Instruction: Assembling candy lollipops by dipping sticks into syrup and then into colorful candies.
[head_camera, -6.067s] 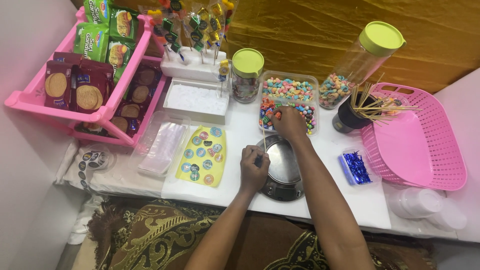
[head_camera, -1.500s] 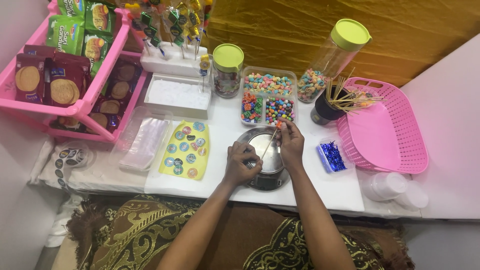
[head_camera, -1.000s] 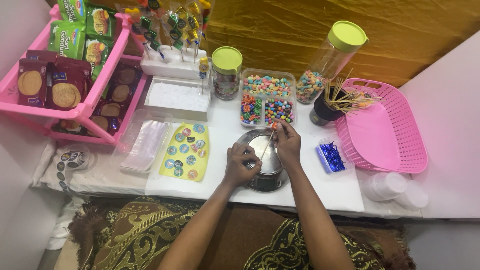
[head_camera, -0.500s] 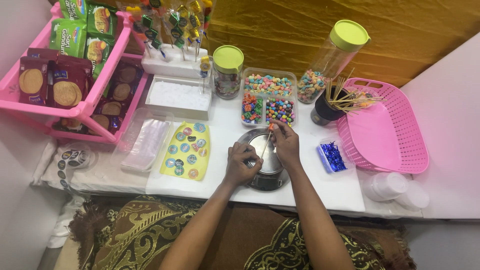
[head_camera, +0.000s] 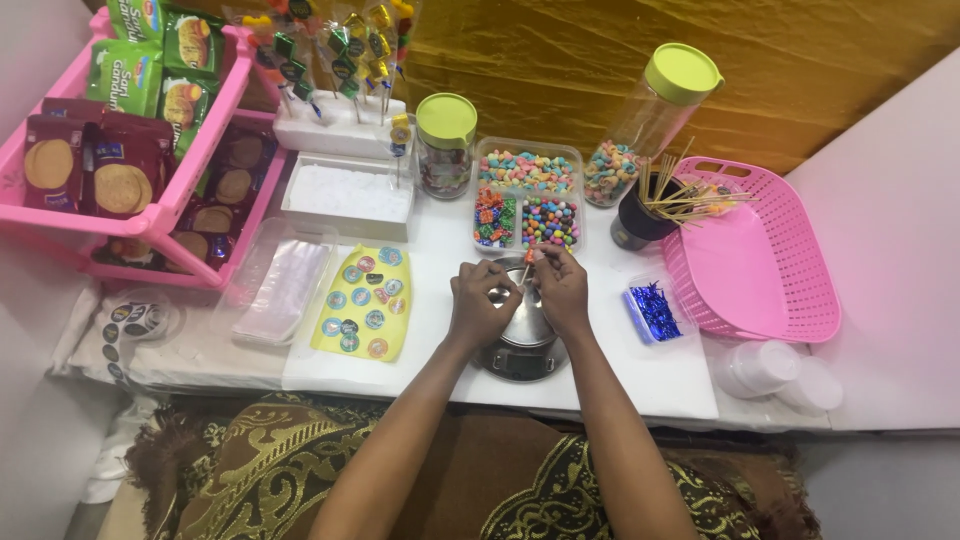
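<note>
My left hand (head_camera: 481, 302) and my right hand (head_camera: 560, 286) meet over the round steel pan of a small kitchen scale (head_camera: 520, 343). My left hand grips the lower end of a thin wooden skewer (head_camera: 526, 271). My right hand pinches its upper end, where a small orange sweet sits on the stick. Just beyond my hands stands a clear divided tray of coloured sweets (head_camera: 527, 206).
A yellow sticker sheet (head_camera: 362, 303) and a clear box of plastic sleeves (head_camera: 283, 289) lie to the left. A dark cup of skewers (head_camera: 640, 215), a box of blue twist ties (head_camera: 654, 310) and a pink basket (head_camera: 750, 260) stand to the right. Green-lidded jars (head_camera: 444, 143) stand behind.
My hands have drawn closer together over the scale, and the skewer now stands steeper between them. Six seconds ago my right hand was reaching into the sweet tray.
</note>
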